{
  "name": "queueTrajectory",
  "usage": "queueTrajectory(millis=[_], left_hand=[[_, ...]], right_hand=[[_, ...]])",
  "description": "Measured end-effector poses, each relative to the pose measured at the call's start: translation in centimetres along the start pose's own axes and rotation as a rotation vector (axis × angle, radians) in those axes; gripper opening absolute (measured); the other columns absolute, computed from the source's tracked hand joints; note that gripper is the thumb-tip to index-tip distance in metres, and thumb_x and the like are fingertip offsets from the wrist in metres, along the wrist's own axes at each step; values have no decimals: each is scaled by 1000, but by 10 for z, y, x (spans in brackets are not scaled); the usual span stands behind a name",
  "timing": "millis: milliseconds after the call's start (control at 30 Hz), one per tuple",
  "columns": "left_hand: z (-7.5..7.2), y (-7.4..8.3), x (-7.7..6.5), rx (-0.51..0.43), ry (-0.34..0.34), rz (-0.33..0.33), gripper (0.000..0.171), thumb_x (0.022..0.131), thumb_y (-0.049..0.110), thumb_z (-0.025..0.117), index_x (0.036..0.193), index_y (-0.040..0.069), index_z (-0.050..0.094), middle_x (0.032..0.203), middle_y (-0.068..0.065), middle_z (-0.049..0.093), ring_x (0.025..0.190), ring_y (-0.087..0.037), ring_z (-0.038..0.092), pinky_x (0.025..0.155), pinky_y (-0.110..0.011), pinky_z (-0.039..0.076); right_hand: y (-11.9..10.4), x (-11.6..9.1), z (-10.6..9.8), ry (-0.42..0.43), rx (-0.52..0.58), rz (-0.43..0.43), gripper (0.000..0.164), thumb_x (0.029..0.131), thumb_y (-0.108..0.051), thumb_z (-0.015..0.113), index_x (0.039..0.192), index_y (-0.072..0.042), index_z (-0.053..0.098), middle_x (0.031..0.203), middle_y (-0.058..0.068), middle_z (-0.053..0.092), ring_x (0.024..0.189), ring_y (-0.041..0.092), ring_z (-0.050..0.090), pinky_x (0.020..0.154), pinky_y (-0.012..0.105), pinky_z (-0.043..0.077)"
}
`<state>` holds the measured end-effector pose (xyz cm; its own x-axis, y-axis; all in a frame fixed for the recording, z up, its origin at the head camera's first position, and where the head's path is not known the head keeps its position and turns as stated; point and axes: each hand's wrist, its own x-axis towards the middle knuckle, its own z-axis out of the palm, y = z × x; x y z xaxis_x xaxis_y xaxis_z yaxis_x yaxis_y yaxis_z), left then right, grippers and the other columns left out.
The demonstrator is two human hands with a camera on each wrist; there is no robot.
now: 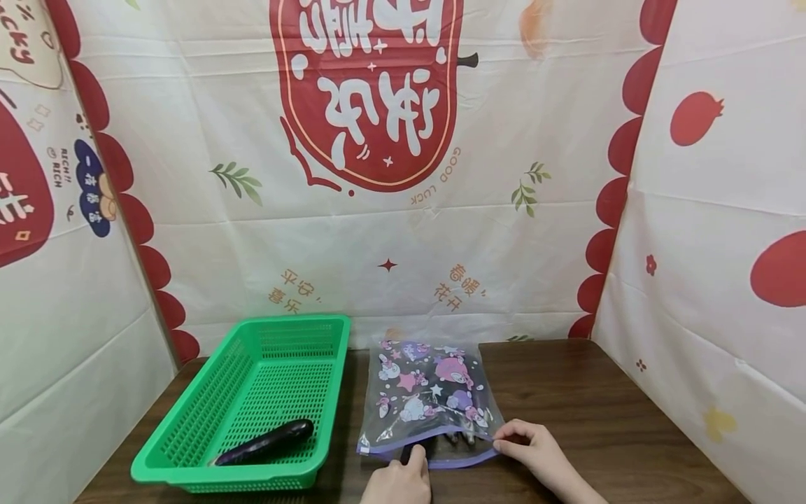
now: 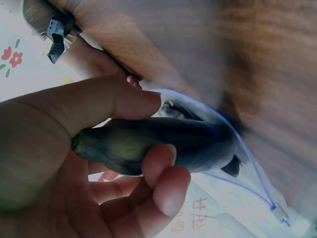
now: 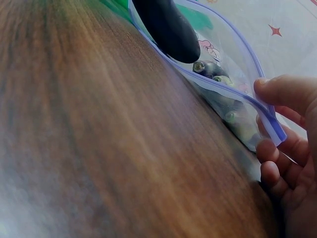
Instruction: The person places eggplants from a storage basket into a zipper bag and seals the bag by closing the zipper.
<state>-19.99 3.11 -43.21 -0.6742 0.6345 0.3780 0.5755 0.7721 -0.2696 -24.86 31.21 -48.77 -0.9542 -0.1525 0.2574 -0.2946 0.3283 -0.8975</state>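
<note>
My left hand [image 1: 398, 484] grips a dark purple eggplant [image 2: 193, 141] near its stem end, thumb on one side and fingers on the other. Its blunt far end is inside the open mouth of a clear zip bag [image 1: 409, 385] printed with pink and purple cartoon figures. At the mouth's right corner, my right hand [image 1: 535, 451] pinches the purple zip edge [image 3: 242, 91] between thumb and fingers. Several eggplants [image 3: 210, 68] lie inside the bag, stem ends toward the opening, as the right wrist view shows. The bag lies flat on the table.
A green plastic basket [image 1: 343, 364] stands left of the bag, with one eggplant [image 1: 267, 442] lying in its near end. The dark wooden table [image 1: 567, 392] meets a printed cloth backdrop [image 1: 535, 280] behind and at both sides.
</note>
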Motion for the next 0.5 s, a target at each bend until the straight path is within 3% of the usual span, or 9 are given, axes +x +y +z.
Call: queueTrajectory(millis=[200, 267, 400, 500], left_hand=[[0, 2, 7, -8, 40, -48, 18, 84, 15, 68, 68, 8, 62, 91, 0, 43, 43, -13, 45, 34, -26, 39], [0, 1, 10, -12, -5, -43, 20, 86, 15, 66, 68, 7, 66, 94, -1, 43, 44, -13, 45, 34, -26, 41], [-2, -2, 16, -38, -65, -30, 15, 88, 14, 65, 79, 4, 71, 90, -2, 39, 43, -12, 45, 35, -25, 41], [-2, -3, 16, -29, -39, -31, 15, 89, 12, 65, 94, -1, 71, 86, -3, 38, 42, -11, 45, 34, -25, 41]], right_hand=[[0, 2, 1, 7, -11, -23, 10, 88, -10, 70, 90, 0, 70, 82, 1, 67, 70, 6, 55, 62, 25, 46], [0, 2, 1, 2, -7, -9, 10, 88, -11, 70, 90, -1, 70, 83, 1, 67, 71, 6, 55, 62, 25, 47], [1, 2, 1, -5, -11, -14, 9, 89, -8, 69, 91, 1, 70, 83, 3, 67, 70, 5, 55, 62, 25, 47], [2, 3, 1, -3, -14, -22, 8, 89, -7, 69, 90, 1, 70, 82, 3, 67, 70, 5, 55, 61, 25, 47]])
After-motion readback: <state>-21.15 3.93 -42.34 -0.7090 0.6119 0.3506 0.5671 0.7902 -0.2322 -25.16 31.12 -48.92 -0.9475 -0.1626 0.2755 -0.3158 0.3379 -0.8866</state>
